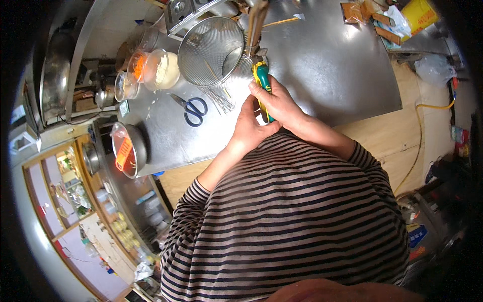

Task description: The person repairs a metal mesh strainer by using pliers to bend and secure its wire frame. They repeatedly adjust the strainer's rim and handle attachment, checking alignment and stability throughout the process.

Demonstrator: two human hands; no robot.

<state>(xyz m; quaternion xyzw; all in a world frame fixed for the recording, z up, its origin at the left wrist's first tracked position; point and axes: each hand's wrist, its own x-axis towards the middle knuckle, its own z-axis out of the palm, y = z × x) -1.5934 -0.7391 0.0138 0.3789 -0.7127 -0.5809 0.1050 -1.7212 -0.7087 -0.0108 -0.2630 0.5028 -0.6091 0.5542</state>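
Note:
Both of my hands are closed around a pair of pliers with green and yellow grips (pixel 263 76), held over the table's near edge. My right hand (pixel 283 104) wraps the grips from the right, while my left hand (pixel 245 130) closes on their lower end. Just beyond the hands, the pliers' dark head meets the side of a round wire-mesh strainer (pixel 201 50). A brown, wood-like handle (pixel 257 25) rises past the head; how it joins the strainer is unclear. Thin wire strands (pixel 220 99) lie under the strainer, near dark-handled scissors (pixel 195 111).
The metal table (pixel 342 65) spreads ahead. Tubs of shredded orange food (pixel 137 65) and pale food (pixel 162 69) stand at left. A steel bowl (pixel 138 146) with an orange-labelled packet sits on the left edge. Packets and a yellow bag (pixel 418 20) lie far right.

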